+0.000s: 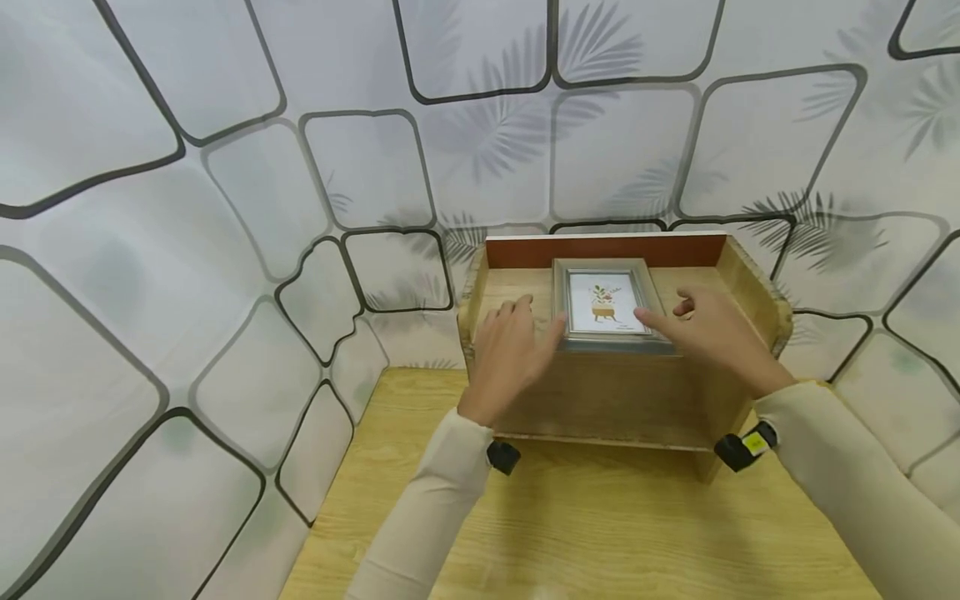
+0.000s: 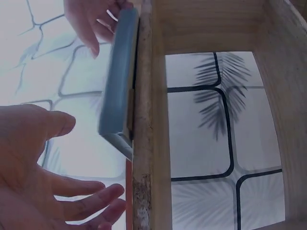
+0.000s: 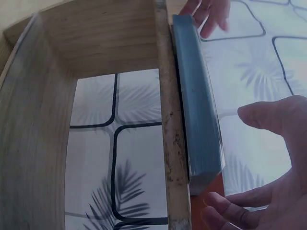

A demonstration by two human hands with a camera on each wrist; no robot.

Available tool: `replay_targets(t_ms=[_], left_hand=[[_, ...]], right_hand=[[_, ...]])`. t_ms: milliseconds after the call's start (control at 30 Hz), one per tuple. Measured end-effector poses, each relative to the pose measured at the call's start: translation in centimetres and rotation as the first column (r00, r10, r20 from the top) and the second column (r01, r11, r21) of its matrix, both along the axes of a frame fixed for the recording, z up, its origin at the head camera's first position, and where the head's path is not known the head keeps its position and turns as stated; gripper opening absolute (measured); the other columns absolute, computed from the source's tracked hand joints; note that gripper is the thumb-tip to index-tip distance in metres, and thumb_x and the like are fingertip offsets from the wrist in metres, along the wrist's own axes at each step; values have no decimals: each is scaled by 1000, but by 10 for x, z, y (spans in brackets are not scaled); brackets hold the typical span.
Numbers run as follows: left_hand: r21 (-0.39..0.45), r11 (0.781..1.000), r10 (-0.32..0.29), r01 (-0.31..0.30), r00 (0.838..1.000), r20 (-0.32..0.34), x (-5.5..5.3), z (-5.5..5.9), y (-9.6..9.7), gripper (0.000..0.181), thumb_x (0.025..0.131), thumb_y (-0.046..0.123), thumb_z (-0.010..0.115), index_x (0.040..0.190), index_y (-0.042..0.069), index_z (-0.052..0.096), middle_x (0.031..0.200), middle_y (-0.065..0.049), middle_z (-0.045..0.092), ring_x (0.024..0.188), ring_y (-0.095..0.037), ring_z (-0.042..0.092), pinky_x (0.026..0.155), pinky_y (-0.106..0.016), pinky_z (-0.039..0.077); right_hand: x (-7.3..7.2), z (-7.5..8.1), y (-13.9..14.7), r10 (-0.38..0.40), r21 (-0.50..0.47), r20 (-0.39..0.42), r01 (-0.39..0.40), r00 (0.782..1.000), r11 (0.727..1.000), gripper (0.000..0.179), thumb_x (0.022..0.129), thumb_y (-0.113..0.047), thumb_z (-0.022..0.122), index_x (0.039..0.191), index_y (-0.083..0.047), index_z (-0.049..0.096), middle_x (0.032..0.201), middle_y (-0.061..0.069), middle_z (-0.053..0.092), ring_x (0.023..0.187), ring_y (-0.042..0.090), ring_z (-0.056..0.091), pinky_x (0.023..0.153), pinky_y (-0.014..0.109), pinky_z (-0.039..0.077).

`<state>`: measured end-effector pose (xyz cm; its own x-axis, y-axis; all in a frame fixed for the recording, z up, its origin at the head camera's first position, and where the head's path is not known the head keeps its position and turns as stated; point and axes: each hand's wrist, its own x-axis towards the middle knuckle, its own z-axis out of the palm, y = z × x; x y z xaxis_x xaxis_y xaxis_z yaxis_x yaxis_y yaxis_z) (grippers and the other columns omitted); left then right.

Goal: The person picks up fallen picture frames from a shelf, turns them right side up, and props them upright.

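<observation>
A picture frame [image 1: 603, 302] with a pale border and a plant print lies face up on top of a small wooden shelf [image 1: 600, 400]. My left hand [image 1: 513, 354] hovers at its left side, thumb and fingers spread apart. On the opposite side is my right hand [image 1: 708, 333], its thumb overlapping the frame's right edge in the head view. Both wrist views show the blue-grey side of the frame [image 2: 117, 81] along the shelf's front edge. A gap shows between the right thumb [image 3: 259, 115] and the frame in the right wrist view. Neither hand grips anything.
The shelf stands on a light wood-grain table [image 1: 600, 517], close to the patterned wall covering [image 1: 495, 158]. A raised side panel [image 1: 757, 292] and a reddish-brown back strip [image 1: 607, 252] border the shelf's top. Below, the shelf has an open compartment.
</observation>
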<state>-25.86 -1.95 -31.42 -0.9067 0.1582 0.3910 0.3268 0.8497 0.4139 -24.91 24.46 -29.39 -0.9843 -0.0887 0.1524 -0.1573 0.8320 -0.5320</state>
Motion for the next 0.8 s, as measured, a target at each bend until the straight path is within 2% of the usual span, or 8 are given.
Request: replay_targets(t_ms=[100, 200, 267, 333, 367, 467, 533, 800], left_hand=[[-41, 999, 22, -19, 997, 77, -10, 7, 7, 71, 100, 61, 47, 144, 5, 54, 132, -16, 61, 117, -35, 57, 102, -48, 41], [-54, 998, 35, -27, 988, 152, -18, 9, 12, 66, 100, 61, 47, 136, 8, 60, 128, -16, 62, 116, -37, 55, 101, -51, 39], [-56, 998, 39, -29, 982, 187, -21, 9, 15, 62, 100, 61, 47, 126, 9, 64, 126, -16, 62, 115, -38, 54, 102, -53, 36], [-71, 997, 41, -27, 977, 207, -24, 9, 19, 56, 99, 61, 48, 114, 10, 66, 120, -15, 62, 111, -37, 54, 100, -53, 36], [-78, 997, 41, -24, 975, 217, -25, 10, 20, 54, 99, 61, 49, 110, 10, 66, 119, -15, 62, 111, -37, 53, 100, -52, 35], [-90, 996, 44, -22, 967, 251, -27, 11, 24, 48, 98, 59, 53, 98, 12, 65, 114, -14, 60, 109, -35, 52, 99, -52, 33], [-96, 995, 48, -23, 961, 271, -27, 11, 26, 44, 97, 55, 56, 89, 13, 64, 110, -13, 59, 108, -35, 52, 99, -53, 33], [-85, 996, 42, -20, 965, 260, -28, 9, 32, 40, 98, 42, 58, 70, 14, 57, 101, -10, 54, 99, -31, 49, 94, -51, 34]], right_hand=[[-12, 3, -1, 14, 15, 33, -14, 999, 1000, 85, 96, -65, 54, 126, 15, 49, 113, 34, 62, 88, 36, 63, 75, 50, 50], [-21, 4, -3, 12, 4, 55, -12, 998, 1000, 77, 94, -65, 57, 104, 11, 55, 87, 22, 64, 68, 24, 57, 63, 40, 48], [-26, 4, -5, 9, 3, 73, -10, 997, 1000, 70, 93, -64, 59, 87, 5, 52, 70, 9, 53, 59, 18, 47, 57, 36, 43], [-29, 3, -6, 0, 23, 86, -2, 996, 1000, 66, 92, -65, 61, 76, -3, 43, 65, 2, 40, 58, 16, 38, 54, 34, 37], [-31, 2, -6, -2, 29, 98, -1, 995, 1000, 65, 91, -64, 62, 75, -4, 42, 65, 1, 37, 58, 17, 37, 53, 34, 36], [-32, 2, -6, 5, 56, 108, -11, 994, 998, 71, 89, -61, 67, 88, 9, 56, 78, 20, 57, 70, 30, 54, 63, 42, 48], [-32, 1, -7, 17, 57, 108, -23, 994, 998, 70, 89, -57, 70, 97, 11, 61, 89, 25, 63, 78, 33, 58, 67, 45, 50], [-30, -1, -10, 33, -1, 65, -33, 997, 999, 52, 88, -46, 74, 83, 3, 60, 80, 13, 61, 71, 25, 51, 63, 39, 46]])
